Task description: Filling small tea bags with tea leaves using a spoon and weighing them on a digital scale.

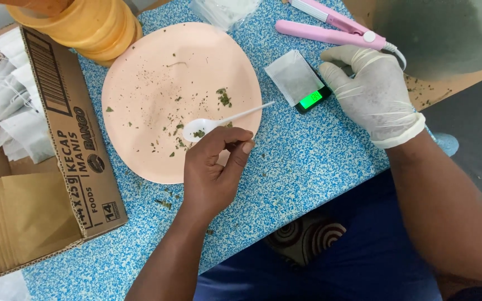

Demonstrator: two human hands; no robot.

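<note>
Plate's nearly scraped clean: bare left hand (214, 167) pinches the white plastic spoon (218, 122) over the round pink plate (140, 128)'s last green flakes, gloved right hand (372, 92) rests loosely curled, gripping nothing, beside the small white paper sachet (294, 75) on the little black digital scale (312, 100).

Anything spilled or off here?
Minor spill: green herb flakes lie on the blue speckled mat, off the pink plate. Also, only the right hand is gloved; the left hand, holding the white spoon, is bare.

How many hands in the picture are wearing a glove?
1. The right hand, in a white glove, rests beside the small scale. The left hand is bare and holds a white plastic spoon over the pink plate.
</note>
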